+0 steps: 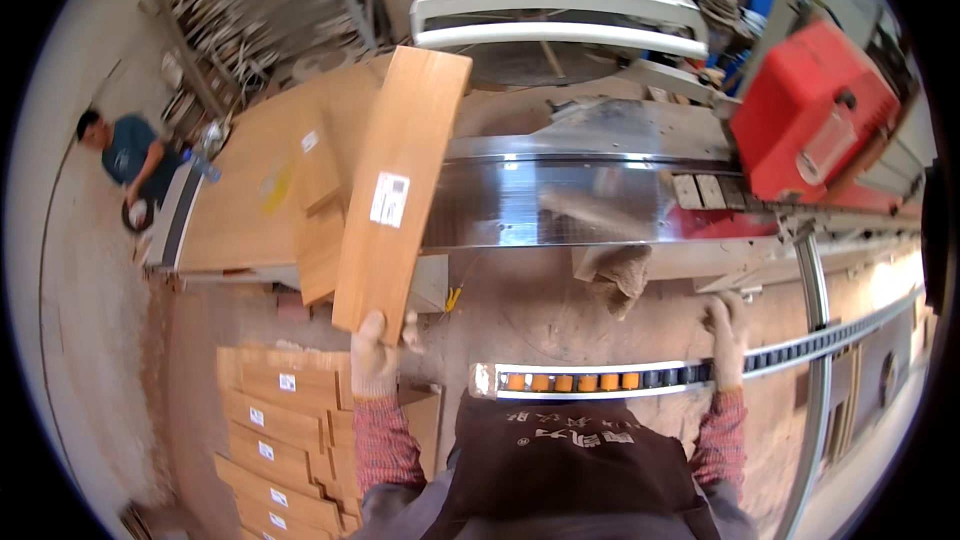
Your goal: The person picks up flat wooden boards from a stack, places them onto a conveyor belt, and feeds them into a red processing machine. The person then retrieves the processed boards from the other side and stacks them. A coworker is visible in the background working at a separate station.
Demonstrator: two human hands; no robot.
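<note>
My left hand (374, 365), in a pale glove, is closed on the lower end of a long wooden board (412, 130). The board stands out steeply ahead of me and bears a white label on its face. My gloved right hand (728, 328) holds nothing; its fingers are loosely bent and apart, just beyond the roller rail (590, 382) with orange and black wheels. Behind the raised board, other wooden boards (318, 175) lie on a wood-topped table (240, 230).
A metal machine bed (520, 205) runs across the middle, with a red machine housing (815, 115) at its right end. Labelled boards (280, 450) are stacked at lower left. A person (135, 160) sits at far left. A grey cloth (625, 275) hangs from the bed's near edge.
</note>
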